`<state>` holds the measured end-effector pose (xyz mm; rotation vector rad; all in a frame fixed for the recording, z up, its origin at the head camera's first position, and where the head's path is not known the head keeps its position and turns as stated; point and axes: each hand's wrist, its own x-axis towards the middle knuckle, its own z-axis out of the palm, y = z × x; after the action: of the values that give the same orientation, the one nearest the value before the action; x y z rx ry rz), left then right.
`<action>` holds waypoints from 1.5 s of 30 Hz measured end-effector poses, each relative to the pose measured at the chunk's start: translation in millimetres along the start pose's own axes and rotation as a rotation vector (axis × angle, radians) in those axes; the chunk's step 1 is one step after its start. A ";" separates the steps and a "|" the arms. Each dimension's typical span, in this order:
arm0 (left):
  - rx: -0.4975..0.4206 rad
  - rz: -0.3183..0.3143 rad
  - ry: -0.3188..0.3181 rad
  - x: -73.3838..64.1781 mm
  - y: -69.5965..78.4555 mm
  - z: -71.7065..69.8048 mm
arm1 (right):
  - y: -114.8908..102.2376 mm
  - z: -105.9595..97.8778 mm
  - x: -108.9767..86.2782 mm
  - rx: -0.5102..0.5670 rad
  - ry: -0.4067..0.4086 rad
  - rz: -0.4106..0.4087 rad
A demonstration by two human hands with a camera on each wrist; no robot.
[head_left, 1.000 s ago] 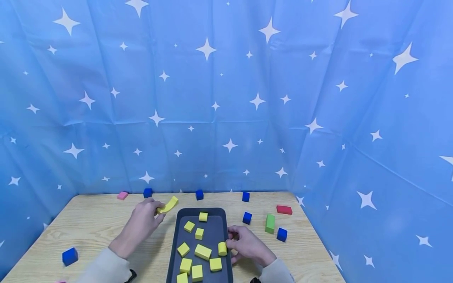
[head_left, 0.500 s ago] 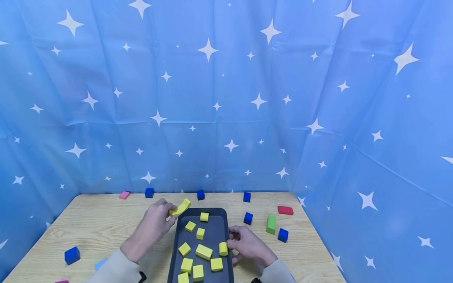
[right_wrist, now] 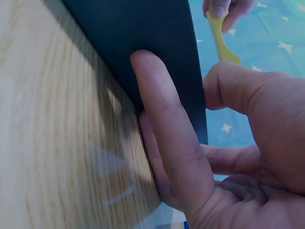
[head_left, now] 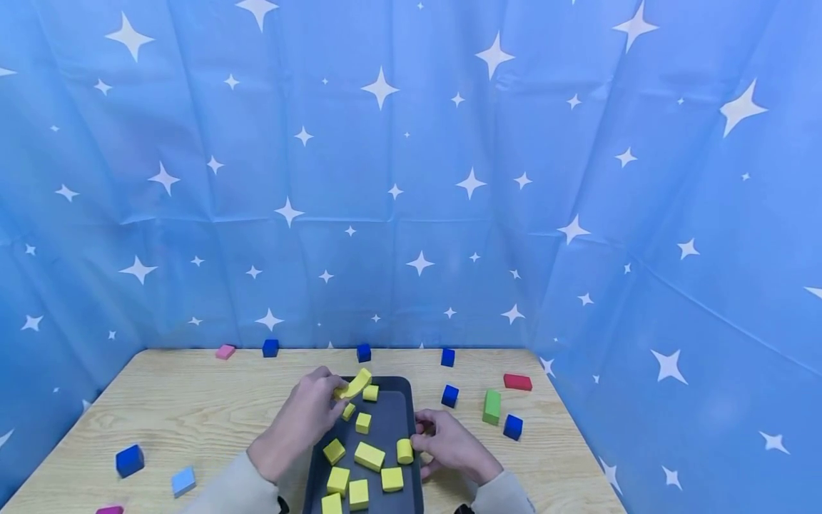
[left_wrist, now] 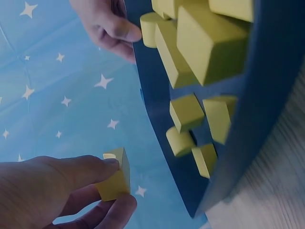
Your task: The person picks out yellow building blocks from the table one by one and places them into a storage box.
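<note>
My left hand (head_left: 298, 417) pinches a curved yellow block (head_left: 357, 383) above the far left corner of the dark grey tray (head_left: 393, 414). In the left wrist view the thumb and fingers press on both sides of this curved block (left_wrist: 116, 180). Several yellow blocks (head_left: 369, 457), cuboids and short cylinders, lie spread inside the tray. At the tray's right side, my right hand (head_left: 452, 446) grips the wall. The right wrist view shows its thumb at the rim and its fingers against the outer tray wall (right_wrist: 143, 28).
Several dark blue cubes (head_left: 449, 395) stand on the wooden table (head_left: 193, 414). Right of the tray are a green block (head_left: 491, 407) and a red block (head_left: 517, 382). To the left lie a light blue block (head_left: 183, 482) and pink ones (head_left: 225, 352). A starry blue curtain (head_left: 411, 178) hangs behind.
My left hand has carried the curved yellow block rightward from beside the tray to over its far left corner. The light blue block has come into full view. My right hand stays put.
</note>
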<state>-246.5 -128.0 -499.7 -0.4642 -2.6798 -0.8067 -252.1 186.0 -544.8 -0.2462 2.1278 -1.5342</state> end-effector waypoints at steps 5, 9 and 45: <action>0.017 0.016 -0.019 -3.6 35.3 -11.2 | -3.6 1.9 -2.1 0.001 0.002 0.004; 0.041 0.044 -0.037 -2.0 43.1 -4.6 | -5.5 3.6 -2.4 -0.001 0.005 0.006; 0.093 0.027 -0.168 12.9 62.2 22.7 | -3.5 2.4 -2.3 0.010 -0.011 -0.020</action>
<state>-238.4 -63.0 -483.4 -0.5676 -2.8430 -0.6592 -249.5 183.8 -541.5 -0.2728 2.1148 -1.5507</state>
